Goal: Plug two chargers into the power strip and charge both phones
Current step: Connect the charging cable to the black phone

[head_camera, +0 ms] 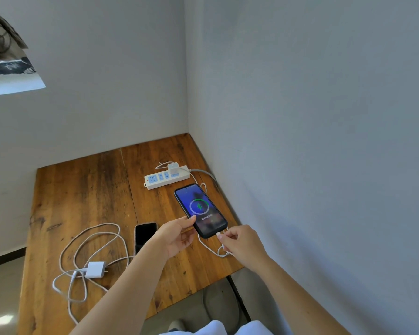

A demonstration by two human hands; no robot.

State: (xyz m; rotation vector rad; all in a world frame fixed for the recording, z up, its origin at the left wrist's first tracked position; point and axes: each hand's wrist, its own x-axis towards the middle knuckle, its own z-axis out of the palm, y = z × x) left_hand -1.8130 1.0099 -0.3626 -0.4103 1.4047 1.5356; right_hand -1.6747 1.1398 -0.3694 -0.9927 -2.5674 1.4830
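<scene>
A white power strip (155,183) lies near the table's far right corner, with one white charger (173,168) plugged into its right end. My left hand (177,234) holds a lit phone (200,209) by its lower left edge; the screen shows a green charging symbol. At the phone's bottom end, my right hand (240,243) pinches the white cable plug (218,234). A second phone (144,235) with a dark screen lies flat to the left. The second white charger (96,269) lies unplugged on the table with its coiled cable (90,238).
The wooden table (82,201) sits in a corner, with grey walls behind and along the right side. The strip's own grey cord (207,175) runs toward the right wall. The table's front edge is close to my body.
</scene>
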